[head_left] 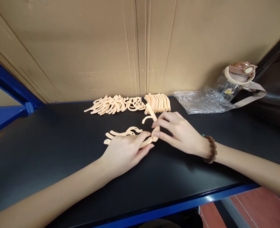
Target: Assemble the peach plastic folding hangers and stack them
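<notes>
Cream plastic pieces shaped like folding hanger parts are between my hands at the middle of the black table. My left hand (pixel 124 153) is closed, thumb and fingers pinching a curved hanger arm (pixel 145 142) near its joint end. My right hand (pixel 178 128) grips the adjoining hanger arm (pixel 156 130), which meets the first at an angle. Beyond the right fingers, a straight piece (pixel 151 111) and a curved hook (pixel 146 119) stick out; their connection is hidden by the fingers. Several loose curved pieces (pixel 117 133) lie beside my left hand, partly covered by it.
At the back lie a pile of arm pieces (pixel 108 104), several hooks (pixel 136 104) and a neat row of curved arms (pixel 162 102). A clear plastic bag (pixel 201 100) and a strapped water bottle (pixel 237 77) stand at back right. Cardboard (pixel 82 47) walls the rear.
</notes>
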A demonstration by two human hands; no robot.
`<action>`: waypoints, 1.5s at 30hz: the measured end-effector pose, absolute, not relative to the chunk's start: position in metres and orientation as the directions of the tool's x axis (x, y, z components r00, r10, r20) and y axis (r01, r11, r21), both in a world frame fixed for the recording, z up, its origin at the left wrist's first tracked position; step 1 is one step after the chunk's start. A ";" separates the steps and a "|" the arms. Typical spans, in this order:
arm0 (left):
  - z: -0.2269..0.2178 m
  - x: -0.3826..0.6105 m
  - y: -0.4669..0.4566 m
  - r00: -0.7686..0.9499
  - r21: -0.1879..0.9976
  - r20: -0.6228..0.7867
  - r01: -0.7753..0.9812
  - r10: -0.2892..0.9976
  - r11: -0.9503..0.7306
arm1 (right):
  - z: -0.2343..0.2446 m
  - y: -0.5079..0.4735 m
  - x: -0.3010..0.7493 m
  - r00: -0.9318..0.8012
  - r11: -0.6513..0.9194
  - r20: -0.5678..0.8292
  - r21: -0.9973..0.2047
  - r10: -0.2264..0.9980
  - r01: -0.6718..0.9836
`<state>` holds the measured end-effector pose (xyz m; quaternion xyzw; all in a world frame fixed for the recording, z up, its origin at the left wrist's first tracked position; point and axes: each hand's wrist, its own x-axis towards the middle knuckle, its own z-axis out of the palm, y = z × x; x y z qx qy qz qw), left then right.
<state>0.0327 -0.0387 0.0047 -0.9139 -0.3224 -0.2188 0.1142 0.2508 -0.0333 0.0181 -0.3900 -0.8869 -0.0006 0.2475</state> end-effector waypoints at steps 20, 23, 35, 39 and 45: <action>0.008 0.028 -0.028 0.578 0.121 0.430 0.724 0.694 -0.679 | 0.012 -0.015 0.263 -0.568 0.680 0.377 -0.339 0.731 0.650; 0.007 0.028 -0.028 0.551 0.138 0.445 0.737 0.706 -0.662 | 0.012 -0.018 0.262 -0.596 0.706 0.381 -0.318 0.707 0.633; 0.008 0.029 -0.028 0.478 0.078 0.501 0.805 0.721 -0.588 | 0.012 -0.017 0.262 -0.617 0.699 0.335 -0.264 0.712 0.664; 0.007 0.027 -0.026 0.477 0.055 0.490 0.819 0.730 -0.571 | 0.013 -0.017 0.263 -0.617 0.703 0.356 -0.204 0.702 0.681; 0.011 0.024 -0.021 0.460 0.068 0.459 0.835 0.761 -0.546 | 0.018 -0.007 0.273 -0.626 0.709 0.366 -0.160 0.688 0.686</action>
